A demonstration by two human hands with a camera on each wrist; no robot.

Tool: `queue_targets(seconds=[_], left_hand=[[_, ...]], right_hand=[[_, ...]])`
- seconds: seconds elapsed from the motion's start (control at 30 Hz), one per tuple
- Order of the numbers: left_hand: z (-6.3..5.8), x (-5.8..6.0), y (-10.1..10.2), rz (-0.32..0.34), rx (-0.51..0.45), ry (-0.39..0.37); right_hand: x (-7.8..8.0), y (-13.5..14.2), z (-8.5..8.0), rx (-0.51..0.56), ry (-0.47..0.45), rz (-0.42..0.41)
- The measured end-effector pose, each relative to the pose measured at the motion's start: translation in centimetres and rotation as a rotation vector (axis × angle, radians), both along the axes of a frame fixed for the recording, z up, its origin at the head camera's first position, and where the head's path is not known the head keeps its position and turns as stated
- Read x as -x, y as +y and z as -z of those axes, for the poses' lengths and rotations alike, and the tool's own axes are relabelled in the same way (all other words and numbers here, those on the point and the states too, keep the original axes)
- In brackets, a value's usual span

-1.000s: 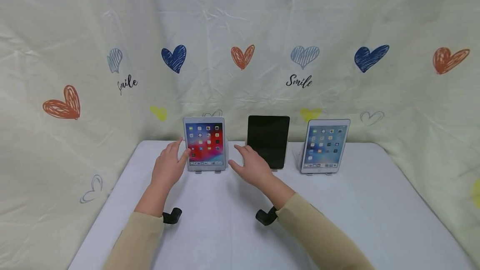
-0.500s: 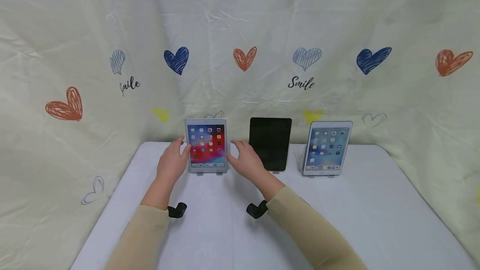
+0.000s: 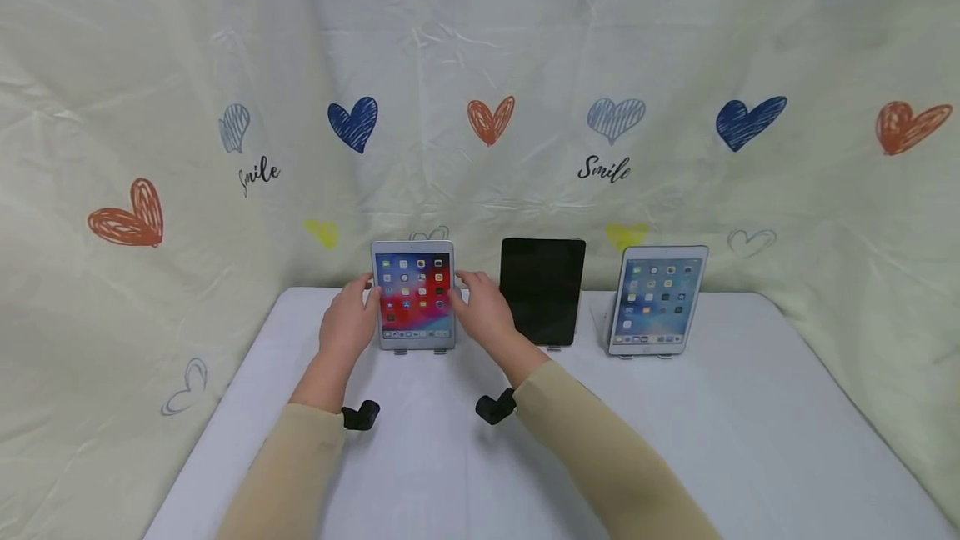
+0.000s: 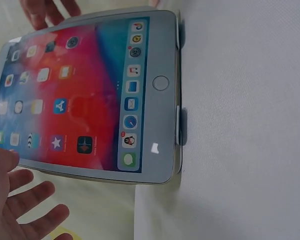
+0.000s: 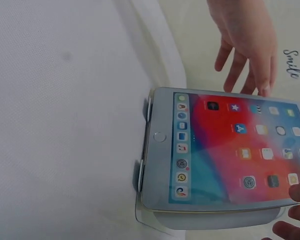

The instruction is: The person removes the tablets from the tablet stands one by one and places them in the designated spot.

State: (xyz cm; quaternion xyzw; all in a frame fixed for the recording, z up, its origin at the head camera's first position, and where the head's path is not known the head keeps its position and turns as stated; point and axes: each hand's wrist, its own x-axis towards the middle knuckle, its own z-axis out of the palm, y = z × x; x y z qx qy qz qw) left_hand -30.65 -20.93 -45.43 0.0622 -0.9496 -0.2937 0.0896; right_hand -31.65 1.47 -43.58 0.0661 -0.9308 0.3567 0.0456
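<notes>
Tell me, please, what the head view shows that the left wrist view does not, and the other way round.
Only the head view shows the dark tablet, the blue-screen tablet and the sleeves.

Only the left wrist view clearly shows the home button and the separate fingers of the left hand.

Both show the red-screen tablet, the right hand and the table.

A pale, shiny sheet (image 3: 525,40) hung behind a white table (image 3: 750,423) and along both its sides. The sheet was wrinkly. It had dark blue hearts (image 3: 353,125), orange-red hearts (image 3: 491,121) and yellow hearts (image 3: 627,235) on it, and the curly black word "Smile" (image 3: 604,169). The table had a smooth white top.
</notes>
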Motion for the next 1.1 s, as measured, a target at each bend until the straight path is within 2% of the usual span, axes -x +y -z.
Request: queue_targets(seconds=[0.23,0.37,0.57,0.83,1.1], left_hand=[[-0.2,0.0,0.2,-0.03,-0.026,0.057],[-0.2,0.0,0.3,-0.048,-0.056,0.094],[0.1,-0.1,0.4,-0.06,-0.101,0.112],[0.0,-0.3,0.1,-0.048,-0.089,0.167],[0.3,-1.0,-0.5,-0.032,-0.1,0.207]], right_hand=[[0.3,0.0,0.0,0.019,0.043,0.008],[0.5,0.0,0.2,0.031,0.042,0.02],[0.8,-0.1,0.7,0.054,0.037,0.039],[0.8,0.0,1.1,0.069,0.069,0.048],[0.0,0.2,1.6,0.082,0.103,0.024]])
